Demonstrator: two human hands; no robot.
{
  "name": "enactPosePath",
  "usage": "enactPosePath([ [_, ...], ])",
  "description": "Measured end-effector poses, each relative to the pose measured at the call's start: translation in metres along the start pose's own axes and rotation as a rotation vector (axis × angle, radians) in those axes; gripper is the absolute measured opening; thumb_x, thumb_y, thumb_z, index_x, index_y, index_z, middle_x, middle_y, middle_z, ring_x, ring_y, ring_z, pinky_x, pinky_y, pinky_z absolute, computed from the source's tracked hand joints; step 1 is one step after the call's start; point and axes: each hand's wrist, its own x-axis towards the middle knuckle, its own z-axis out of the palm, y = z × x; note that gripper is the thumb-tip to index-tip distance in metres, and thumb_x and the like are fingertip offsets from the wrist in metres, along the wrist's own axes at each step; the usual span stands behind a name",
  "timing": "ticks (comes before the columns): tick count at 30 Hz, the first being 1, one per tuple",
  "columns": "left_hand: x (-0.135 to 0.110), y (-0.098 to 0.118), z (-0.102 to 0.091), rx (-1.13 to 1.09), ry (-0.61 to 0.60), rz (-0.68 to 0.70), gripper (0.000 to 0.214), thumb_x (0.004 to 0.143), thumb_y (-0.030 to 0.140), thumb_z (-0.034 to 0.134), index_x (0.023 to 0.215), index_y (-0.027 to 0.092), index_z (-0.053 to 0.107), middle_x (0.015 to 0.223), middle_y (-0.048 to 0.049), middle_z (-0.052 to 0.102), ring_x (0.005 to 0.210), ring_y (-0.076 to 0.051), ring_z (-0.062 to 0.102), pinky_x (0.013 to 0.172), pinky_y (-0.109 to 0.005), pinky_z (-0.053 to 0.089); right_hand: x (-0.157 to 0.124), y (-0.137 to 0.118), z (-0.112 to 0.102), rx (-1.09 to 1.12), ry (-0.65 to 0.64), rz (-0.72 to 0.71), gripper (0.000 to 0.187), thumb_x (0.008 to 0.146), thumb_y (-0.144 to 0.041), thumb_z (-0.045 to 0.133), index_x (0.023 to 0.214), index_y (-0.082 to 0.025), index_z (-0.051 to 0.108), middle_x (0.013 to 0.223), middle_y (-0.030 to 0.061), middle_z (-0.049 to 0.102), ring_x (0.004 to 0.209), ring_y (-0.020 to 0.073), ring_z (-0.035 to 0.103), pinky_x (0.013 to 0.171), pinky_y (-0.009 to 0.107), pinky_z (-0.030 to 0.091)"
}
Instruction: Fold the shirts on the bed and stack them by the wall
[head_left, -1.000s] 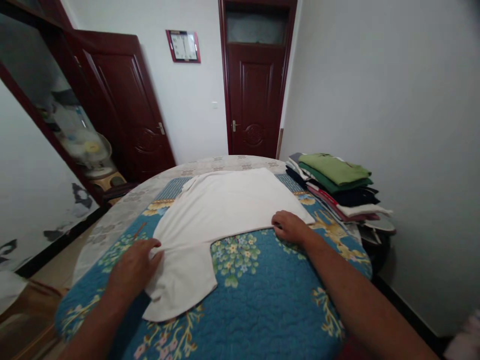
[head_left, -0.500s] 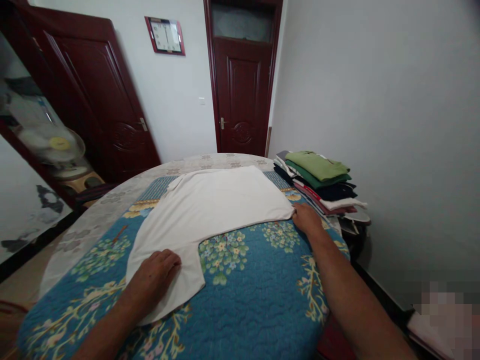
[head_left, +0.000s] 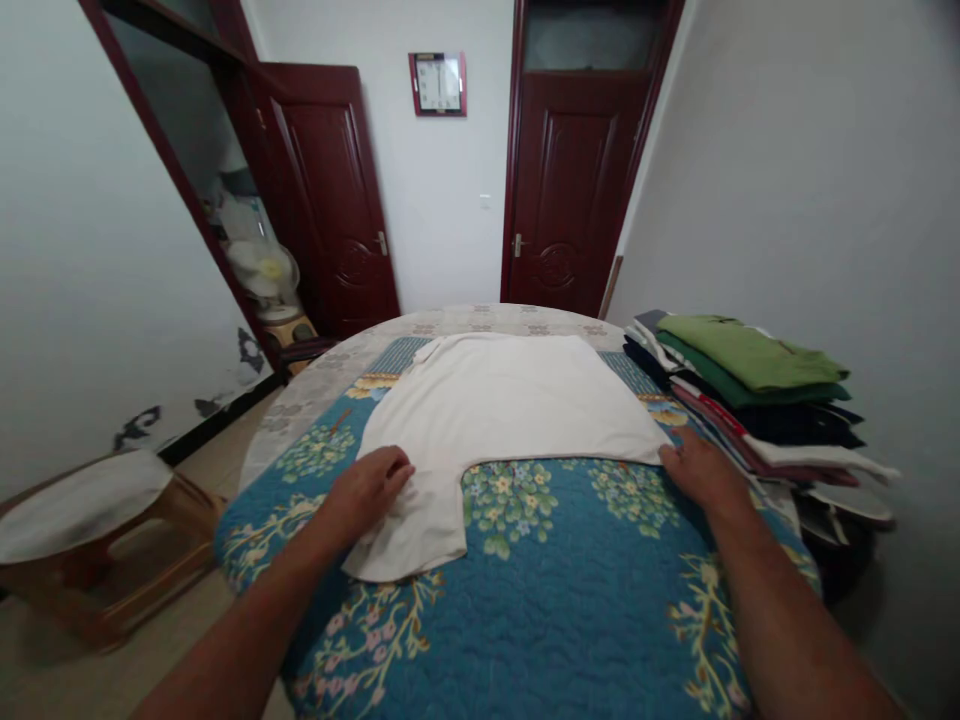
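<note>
A white shirt (head_left: 517, 400) lies spread on a blue flowered quilted cloth (head_left: 570, 600), its short sleeve (head_left: 424, 530) pointing towards me at the near left. My left hand (head_left: 371, 487) is closed in a pinch at the shirt's left part, just above the sleeve, with its fingertips bent down on the fabric. At the shirt's right corner, my right hand (head_left: 697, 465) pinches the edge between thumb and fingers. Beside that hand stands a stack of folded clothes (head_left: 757, 355) with a green garment on top.
The quilted cloth covers part of a round table with a pale patterned cover (head_left: 300, 390). A wooden stool (head_left: 120, 570) with a pale top stands on the floor at left. Behind the table are two dark red doors (head_left: 574, 170), a wall clock (head_left: 438, 84) and a fan (head_left: 262, 270).
The view has turned left, so everything sits further right and the stool shows. My left hand has shifted slightly away from me over the shirt; my right hand stays at the corner.
</note>
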Motion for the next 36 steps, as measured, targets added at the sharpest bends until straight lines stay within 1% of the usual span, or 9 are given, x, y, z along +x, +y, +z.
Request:
enactPosePath([
  [3, 0.013, -0.027, -0.002, 0.167, 0.168, -0.308, 0.028, 0.103, 0.037, 0.047, 0.117, 0.019, 0.064, 0.122, -0.0146, 0.074, 0.114, -0.028, 0.07, 0.095, -0.036, 0.049, -0.004, -0.008, 0.004, -0.048, -0.101, 0.032, 0.066, 0.102, -0.061, 0.039, 0.14, -0.013, 0.064, 0.124, 0.0235, 0.073, 0.111, 0.0382, 0.07, 0.1, 0.05, 0.051],
  [7, 0.021, -0.045, -0.002, 0.202, 0.085, -0.503, 0.047, 0.103, 0.044, 0.046, 0.138, 0.014, 0.055, 0.128, -0.0225, 0.073, 0.118, -0.036, 0.071, 0.093, -0.042, 0.052, -0.001, -0.006, 0.007, -0.09, -0.153, 0.12, 0.056, 0.099, -0.052, 0.042, 0.136, -0.019, 0.068, 0.122, 0.0217, 0.074, 0.111, 0.0381, 0.072, 0.097, 0.051, 0.053],
  [11, 0.02, -0.038, 0.005, 0.105, 0.051, -0.454, 0.049, 0.102, 0.045, 0.049, 0.14, 0.015, 0.054, 0.123, -0.0207, 0.075, 0.115, -0.036, 0.072, 0.092, -0.042, 0.051, 0.002, -0.003, 0.009, -0.064, -0.176, 0.177, 0.053, 0.097, -0.051, 0.043, 0.127, -0.02, 0.074, 0.119, 0.0234, 0.075, 0.109, 0.0404, 0.072, 0.092, 0.052, 0.054],
  [14, 0.021, -0.032, 0.012, -0.032, 0.138, -0.411, 0.048, 0.1, 0.043, 0.051, 0.141, 0.017, 0.054, 0.106, -0.0134, 0.076, 0.101, -0.03, 0.074, 0.087, -0.038, 0.051, -0.001, -0.011, 0.008, -0.074, -0.128, 0.149, 0.056, 0.097, -0.052, 0.046, 0.134, -0.019, 0.071, 0.116, 0.0231, 0.075, 0.107, 0.0399, 0.072, 0.092, 0.051, 0.054],
  [17, 0.026, -0.034, 0.017, -0.242, 0.217, -0.41, 0.046, 0.099, 0.042, 0.051, 0.138, 0.018, 0.056, 0.088, -0.0049, 0.068, 0.082, -0.024, 0.07, 0.076, -0.035, 0.052, -0.002, -0.018, 0.007, -0.022, -0.109, 0.086, 0.052, 0.097, -0.044, 0.049, 0.138, -0.019, 0.067, 0.111, 0.0177, 0.077, 0.106, 0.0335, 0.073, 0.093, 0.043, 0.054],
  [21, 0.025, -0.048, 0.018, -0.312, 0.274, -0.438, 0.039, 0.092, 0.036, 0.054, 0.127, 0.021, 0.062, 0.082, -0.0018, 0.063, 0.077, -0.023, 0.065, 0.073, -0.035, 0.051, 0.002, -0.006, 0.004, 0.039, -0.06, 0.12, 0.048, 0.093, -0.038, 0.05, 0.131, -0.017, 0.071, 0.112, 0.0166, 0.077, 0.104, 0.0318, 0.073, 0.089, 0.039, 0.053],
  [26, 0.012, -0.062, 0.015, -0.262, 0.192, -0.412, 0.035, 0.088, 0.033, 0.052, 0.118, 0.019, 0.064, 0.086, -0.0038, 0.067, 0.084, -0.025, 0.068, 0.077, -0.036, 0.052, 0.007, 0.018, 0.005, 0.004, -0.125, 0.141, 0.041, 0.089, -0.036, 0.054, 0.117, -0.015, 0.075, 0.115, 0.0194, 0.076, 0.103, 0.0331, 0.073, 0.086, 0.039, 0.053],
  [29, 0.009, -0.061, 0.011, -0.168, 0.155, -0.395, 0.034, 0.086, 0.033, 0.053, 0.115, 0.02, 0.065, 0.089, -0.0048, 0.069, 0.089, -0.025, 0.069, 0.082, -0.035, 0.051, 0.007, 0.021, 0.007, -0.037, -0.166, 0.124, 0.034, 0.089, -0.034, 0.054, 0.112, -0.018, 0.074, 0.116, 0.0175, 0.076, 0.107, 0.031, 0.073, 0.089, 0.037, 0.053],
  [36, 0.002, -0.067, 0.0, -0.143, 0.058, -0.389, 0.036, 0.085, 0.038, 0.05, 0.112, 0.02, 0.066, 0.086, -0.0049, 0.07, 0.085, -0.026, 0.068, 0.077, -0.033, 0.049, 0.006, 0.028, 0.005, -0.018, -0.254, 0.106, 0.029, 0.089, -0.029, 0.053, 0.108, -0.019, 0.073, 0.111, 0.0151, 0.077, 0.106, 0.0286, 0.073, 0.086, 0.034, 0.051],
])
